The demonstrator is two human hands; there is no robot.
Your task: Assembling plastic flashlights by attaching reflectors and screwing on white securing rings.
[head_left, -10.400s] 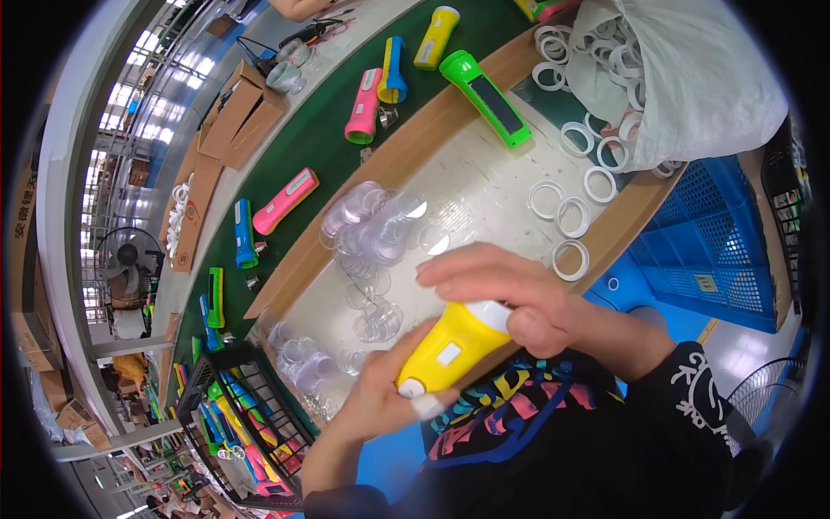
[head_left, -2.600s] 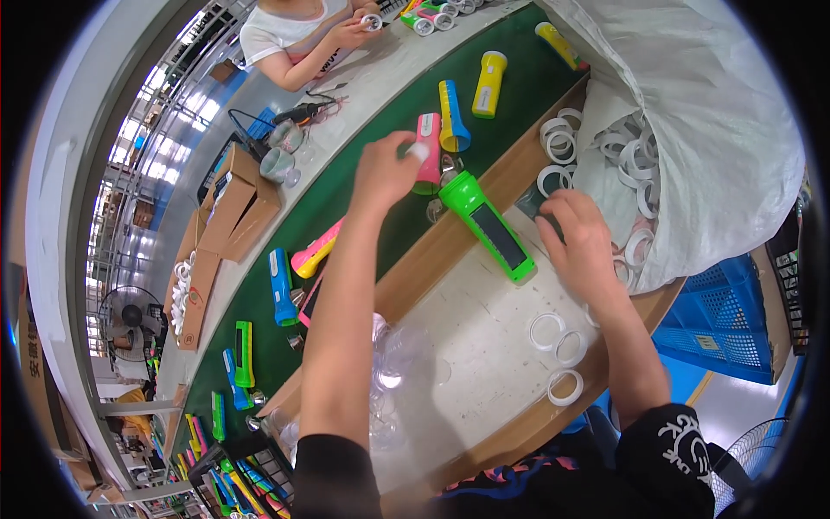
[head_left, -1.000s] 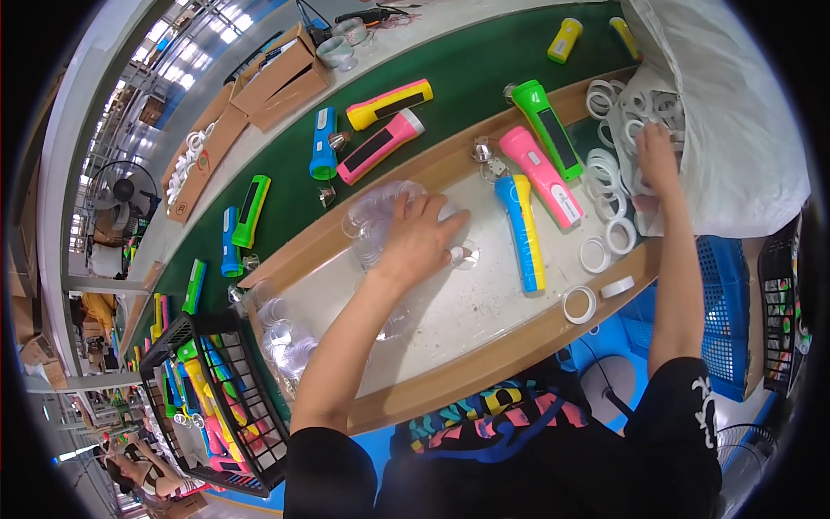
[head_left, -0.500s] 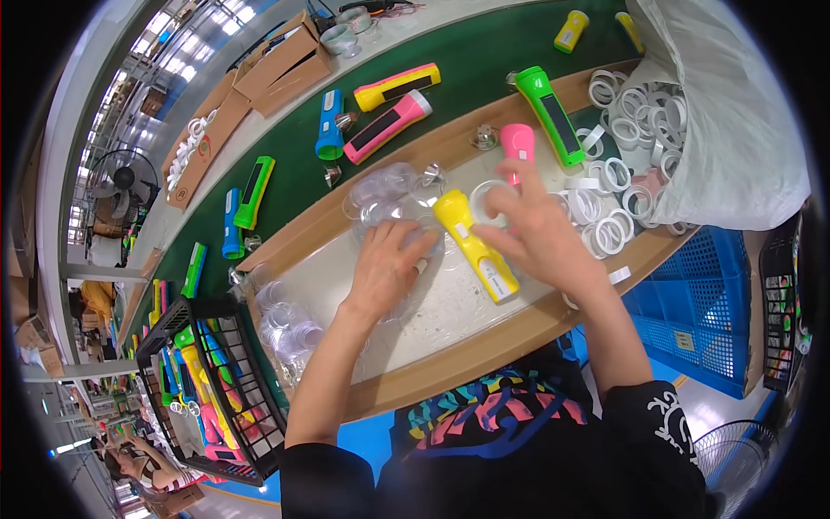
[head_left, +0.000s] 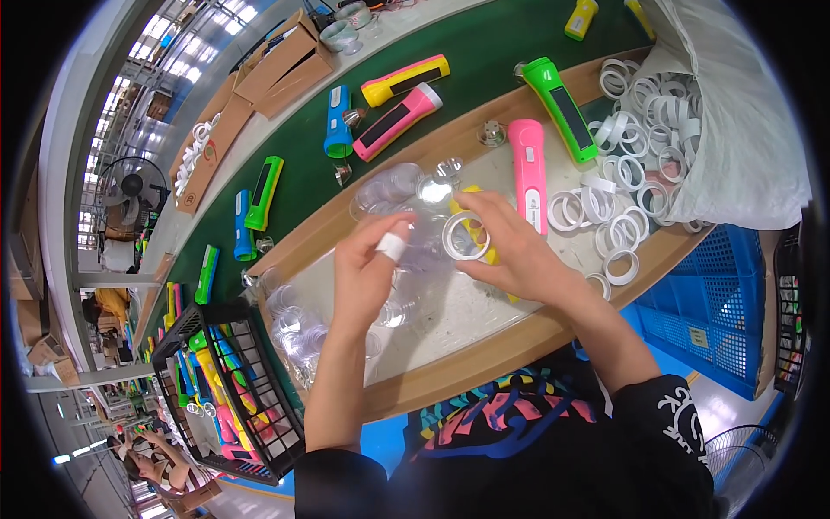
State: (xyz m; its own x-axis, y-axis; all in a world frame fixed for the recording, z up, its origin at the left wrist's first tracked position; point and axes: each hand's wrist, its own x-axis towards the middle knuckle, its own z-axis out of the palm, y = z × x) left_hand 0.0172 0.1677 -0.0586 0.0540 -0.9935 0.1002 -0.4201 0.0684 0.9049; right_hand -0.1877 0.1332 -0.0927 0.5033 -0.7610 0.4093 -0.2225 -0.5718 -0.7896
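Observation:
My right hand (head_left: 514,251) pinches a white ring (head_left: 447,248) between thumb and fingers over the cardboard tray, the opening facing me. A yellow flashlight (head_left: 493,257) lies behind that hand, mostly hidden. Close by on the left, my left hand (head_left: 363,264) is raised with its fingers drawn together. A blurred white band shows at its fingertips; I cannot make out what it is. Clear plastic discs (head_left: 380,192) lie in stacks beyond and beside the left hand. To the right of my right hand rests a pink flashlight (head_left: 530,173).
White rings (head_left: 596,203) heap at the tray's right, under a white sack (head_left: 743,130). Green (head_left: 562,112), blue (head_left: 338,121) and other flashlights lie about on the green belt. A black basket (head_left: 277,402) of flashlights stands left, a blue crate (head_left: 718,303) right.
My right hand has moved left and lower with the white ring, uncovering the pink flashlight and covering the yellow one. My left hand has lifted off the clear discs, its fingers now drawn together.

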